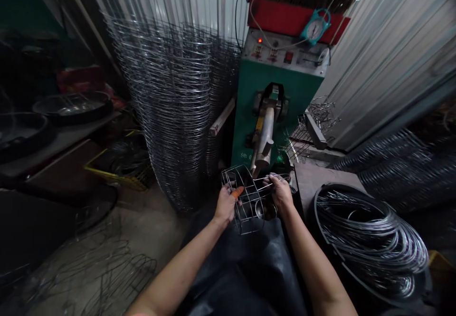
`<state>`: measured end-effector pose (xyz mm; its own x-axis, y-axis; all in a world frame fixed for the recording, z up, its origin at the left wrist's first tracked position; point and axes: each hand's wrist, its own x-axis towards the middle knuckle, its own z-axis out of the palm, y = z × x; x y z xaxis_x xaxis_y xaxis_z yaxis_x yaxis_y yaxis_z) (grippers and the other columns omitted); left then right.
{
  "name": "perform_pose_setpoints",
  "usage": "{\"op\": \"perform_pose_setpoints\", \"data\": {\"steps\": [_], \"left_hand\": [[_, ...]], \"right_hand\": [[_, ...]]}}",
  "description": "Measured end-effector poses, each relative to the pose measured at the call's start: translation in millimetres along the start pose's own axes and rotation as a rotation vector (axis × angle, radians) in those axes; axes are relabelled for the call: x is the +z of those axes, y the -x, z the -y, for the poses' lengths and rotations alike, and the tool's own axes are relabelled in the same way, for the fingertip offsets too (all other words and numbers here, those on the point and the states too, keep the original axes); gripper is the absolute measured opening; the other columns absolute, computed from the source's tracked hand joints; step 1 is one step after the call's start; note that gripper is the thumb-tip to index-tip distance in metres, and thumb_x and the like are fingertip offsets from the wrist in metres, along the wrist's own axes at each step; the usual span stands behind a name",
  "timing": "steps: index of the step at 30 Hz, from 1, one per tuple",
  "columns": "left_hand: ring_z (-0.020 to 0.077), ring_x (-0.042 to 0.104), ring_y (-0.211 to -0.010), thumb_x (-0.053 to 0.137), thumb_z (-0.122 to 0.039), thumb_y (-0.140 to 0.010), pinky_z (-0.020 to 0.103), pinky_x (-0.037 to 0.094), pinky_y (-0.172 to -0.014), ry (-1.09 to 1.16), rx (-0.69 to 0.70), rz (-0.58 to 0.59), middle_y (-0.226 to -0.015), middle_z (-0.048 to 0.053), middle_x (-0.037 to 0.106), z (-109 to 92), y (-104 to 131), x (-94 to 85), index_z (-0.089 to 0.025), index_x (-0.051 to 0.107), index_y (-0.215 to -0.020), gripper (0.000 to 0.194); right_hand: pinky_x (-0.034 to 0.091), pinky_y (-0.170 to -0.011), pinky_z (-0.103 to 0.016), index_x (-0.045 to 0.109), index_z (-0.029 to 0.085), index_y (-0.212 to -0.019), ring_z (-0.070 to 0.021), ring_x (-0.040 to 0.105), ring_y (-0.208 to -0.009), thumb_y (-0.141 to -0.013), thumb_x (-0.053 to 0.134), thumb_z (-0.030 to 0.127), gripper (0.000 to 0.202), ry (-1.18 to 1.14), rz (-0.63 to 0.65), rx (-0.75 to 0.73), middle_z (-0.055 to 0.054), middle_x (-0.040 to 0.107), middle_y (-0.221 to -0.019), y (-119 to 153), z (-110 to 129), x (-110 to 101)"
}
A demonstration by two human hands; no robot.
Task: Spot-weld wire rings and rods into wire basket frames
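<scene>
A small wire frame of curved and straight metal rods is held between my two hands, under the tip of a metal arm on a green machine. My left hand is closed on the frame's left side; its thumb has an orange cover. At the frame's right, my right hand has its fingers closed on thin rods that run toward the machine's tip. Whether those rods are joined to the frame is too small to tell.
Tall stacks of wire rings stand left of the machine. On the right, a round black tub holds wire hoops beside a brown board. A yellow crate is at the left, and loose wire pieces lie on the floor.
</scene>
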<state>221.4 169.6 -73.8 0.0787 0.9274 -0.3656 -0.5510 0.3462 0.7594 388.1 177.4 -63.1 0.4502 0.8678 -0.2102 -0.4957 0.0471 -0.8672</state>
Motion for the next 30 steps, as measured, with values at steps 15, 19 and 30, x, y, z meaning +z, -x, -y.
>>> {"op": "perform_pose_setpoints", "data": {"steps": [15, 19, 30], "left_hand": [[0.0017, 0.035, -0.040, 0.076, -0.020, -0.057, 0.017, 0.032, -0.034, -0.002, -0.025, -0.029, -0.067, -0.007, 0.046, -0.8, -3.2, 4.2, -0.017, 0.045, -0.090, 0.046], [0.0020, 0.037, -0.042, 0.079, -0.025, -0.052, 0.017, 0.033, -0.035, 0.017, 0.019, 0.002, -0.066, -0.008, 0.044, 0.5, -0.8, 4.3, -0.018, 0.046, -0.089, 0.051], [0.0043, 0.042, -0.045, 0.080, -0.025, -0.051, 0.016, 0.032, -0.035, 0.094, 0.042, -0.024, -0.063, -0.008, 0.046, 0.3, -5.2, 7.0, -0.018, 0.046, -0.092, 0.054]], "right_hand": [[0.049, -0.048, -0.020, 0.057, 0.016, -0.068, -0.0104, 0.058, -0.055, -0.053, 0.077, 0.022, 0.025, 0.040, -0.011, 0.017, 0.001, 0.061, -0.061, -3.8, -0.3, -2.1], [0.035, -0.035, -0.012, 0.057, 0.016, -0.068, -0.0034, 0.046, -0.042, -0.053, 0.078, 0.031, 0.030, 0.098, 0.039, 0.052, 0.006, 0.054, -0.055, -1.7, 1.8, -5.4], [0.027, -0.031, -0.011, 0.057, 0.016, -0.072, -0.0019, 0.040, -0.039, -0.054, 0.078, 0.034, 0.033, 0.013, 0.117, 0.094, 0.007, 0.048, -0.054, -13.4, 2.7, -1.0]]}}
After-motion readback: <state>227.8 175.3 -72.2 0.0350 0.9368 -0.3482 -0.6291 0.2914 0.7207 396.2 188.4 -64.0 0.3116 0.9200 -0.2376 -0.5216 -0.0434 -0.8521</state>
